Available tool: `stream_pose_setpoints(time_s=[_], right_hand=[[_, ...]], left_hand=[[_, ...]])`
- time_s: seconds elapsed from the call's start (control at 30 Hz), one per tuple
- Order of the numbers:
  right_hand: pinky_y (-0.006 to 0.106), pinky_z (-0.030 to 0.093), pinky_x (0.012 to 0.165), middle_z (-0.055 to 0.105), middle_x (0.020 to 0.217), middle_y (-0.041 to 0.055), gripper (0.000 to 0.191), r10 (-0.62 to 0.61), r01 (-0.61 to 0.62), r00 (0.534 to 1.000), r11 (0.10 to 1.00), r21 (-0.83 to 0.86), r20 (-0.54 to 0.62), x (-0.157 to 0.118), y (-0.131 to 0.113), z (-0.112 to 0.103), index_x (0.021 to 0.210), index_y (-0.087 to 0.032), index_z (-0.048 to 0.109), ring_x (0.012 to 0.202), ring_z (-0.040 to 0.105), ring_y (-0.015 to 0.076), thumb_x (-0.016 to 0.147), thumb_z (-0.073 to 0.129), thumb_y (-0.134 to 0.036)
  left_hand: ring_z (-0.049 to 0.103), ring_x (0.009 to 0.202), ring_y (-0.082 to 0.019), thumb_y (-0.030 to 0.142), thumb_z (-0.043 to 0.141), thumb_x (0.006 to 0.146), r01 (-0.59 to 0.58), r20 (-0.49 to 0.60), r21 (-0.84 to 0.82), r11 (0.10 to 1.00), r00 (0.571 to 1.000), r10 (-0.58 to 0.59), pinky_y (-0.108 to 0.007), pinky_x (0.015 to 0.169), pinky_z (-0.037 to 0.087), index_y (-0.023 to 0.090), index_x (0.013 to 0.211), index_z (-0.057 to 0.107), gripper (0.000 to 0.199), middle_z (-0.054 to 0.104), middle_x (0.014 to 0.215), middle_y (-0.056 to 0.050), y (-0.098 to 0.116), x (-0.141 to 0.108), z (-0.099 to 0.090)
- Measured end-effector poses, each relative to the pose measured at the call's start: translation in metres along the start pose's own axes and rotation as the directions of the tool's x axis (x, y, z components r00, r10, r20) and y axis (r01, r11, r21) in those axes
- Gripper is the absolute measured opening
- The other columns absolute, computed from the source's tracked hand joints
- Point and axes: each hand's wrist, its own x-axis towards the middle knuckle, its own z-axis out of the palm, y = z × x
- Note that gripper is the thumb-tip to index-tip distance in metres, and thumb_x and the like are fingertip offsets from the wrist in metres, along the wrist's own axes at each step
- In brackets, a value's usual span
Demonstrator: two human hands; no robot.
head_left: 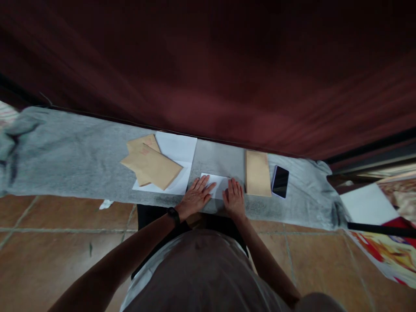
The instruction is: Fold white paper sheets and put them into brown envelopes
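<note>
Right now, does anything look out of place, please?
Yes: a white scrap seems to lie on the tiled floor, past the grey cloth. The brown envelopes at left overlap askew, unlike the neat brown stack at right.

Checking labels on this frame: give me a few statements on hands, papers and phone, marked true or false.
1. The left hand and right hand both touch the small sheet. True.
2. The phone lies right of the brown stack. True.
3. The phone lies left of both hands. False: it is to their right.
4. Nothing lies left of the hands. False: brown envelopes lie on a large sheet there.
</note>
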Motion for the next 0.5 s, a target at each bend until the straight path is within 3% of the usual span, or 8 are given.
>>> stream_pose_setpoints(time_s=[0.13, 0.3, 0.4, 0.5], right_hand=[[0.05, 0.029, 0.119, 0.046, 0.155, 0.0162, 0.05, -0.011, 0.011, 0.999, 1.0, 0.001, 0.044, 0.028, -0.003, -0.002, 0.15, -0.012, 0.045, 0.145, 0.038, 0.0277, 0.103, 0.041, -0.026], [0.048, 0.031, 0.117, 0.06, 0.139, 0.0158, 0.043, -0.012, 0.01, 0.995, 1.0, 0.024, 0.104, 0.051, -0.005, -0.008, 0.142, -0.014, 0.054, 0.126, 0.054, 0.0263, 0.1, 0.047, -0.02], [0.046, 0.039, 0.111, 0.066, 0.125, 0.0152, 0.037, 0.024, -0.032, 0.99, 0.998, 0.054, 0.139, 0.06, -0.002, -0.015, 0.131, -0.014, 0.063, 0.115, 0.059, 0.0268, 0.096, 0.052, -0.016], [0.035, 0.049, 0.096, 0.069, 0.108, 0.0101, 0.03, 0.041, -0.064, 0.984, 0.99, 0.129, 0.175, 0.069, 0.001, -0.025, 0.11, -0.018, 0.072, 0.1, 0.064, 0.0223, 0.094, 0.049, -0.009]], left_hand=[[0.026, 0.154, -0.027, 0.032, 0.043, 0.103, 0.004, -0.03, -0.013, 1.0, 1.0, -0.004, -0.05, 0.125, 0.025, 0.023, 0.155, 0.038, 0.054, 0.032, 0.165, -0.012, -0.001, 0.001, 0.001], [0.025, 0.154, -0.029, 0.035, 0.043, 0.102, 0.025, -0.047, -0.039, 0.999, 0.999, -0.027, -0.049, 0.125, 0.027, 0.012, 0.154, 0.037, 0.057, 0.033, 0.163, -0.018, -0.003, -0.002, 0.007], [0.024, 0.154, -0.03, 0.035, 0.044, 0.102, 0.06, -0.049, -0.106, 0.993, 0.997, -0.065, -0.05, 0.123, 0.03, 0.008, 0.156, 0.031, 0.062, 0.032, 0.163, -0.02, -0.004, -0.004, 0.01], [0.022, 0.155, -0.029, 0.032, 0.045, 0.101, 0.103, -0.085, -0.226, 0.969, 0.989, -0.125, -0.048, 0.121, 0.034, 0.01, 0.159, 0.022, 0.066, 0.026, 0.166, -0.02, -0.002, -0.002, 0.005]])
